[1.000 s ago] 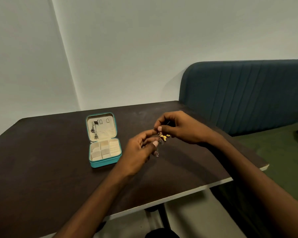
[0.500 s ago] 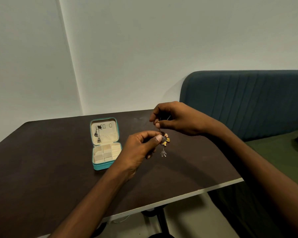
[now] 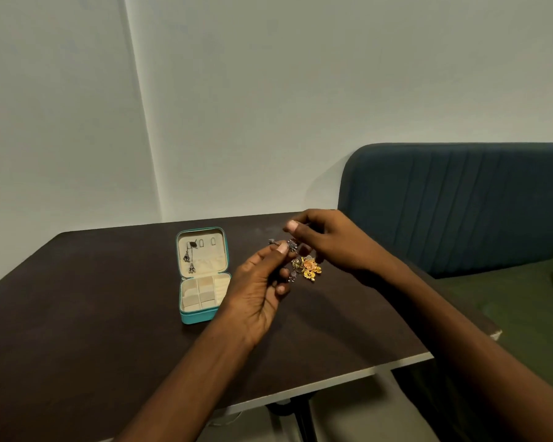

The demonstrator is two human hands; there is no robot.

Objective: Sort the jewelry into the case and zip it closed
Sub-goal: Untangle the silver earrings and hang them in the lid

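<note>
A small teal jewelry case (image 3: 194, 317) lies open on the dark table (image 3: 77, 314), its cream lid raised with a dark dangling earring (image 3: 188, 255) hung inside. Its lower half has several cream compartments. To the right of the case, my left hand (image 3: 256, 291) pinches a silver dangling earring (image 3: 291, 247) between thumb and forefinger. My right hand (image 3: 329, 240) is just beyond it, fingers curled around the earring's upper part. A cluster of gold and orange jewelry (image 3: 308, 267) hangs between the two hands, just above the table.
A dark blue padded seat back (image 3: 460, 199) rises behind the table's right end, with a green cushion (image 3: 524, 314) below it. The table's front edge (image 3: 332, 378) runs diagonally, with a black leg beneath. Pale walls meet in a corner at the back left.
My right hand has moved a little to the right and the silver earring now stretches between both hands. The gold cluster has swung lower and to the right.
</note>
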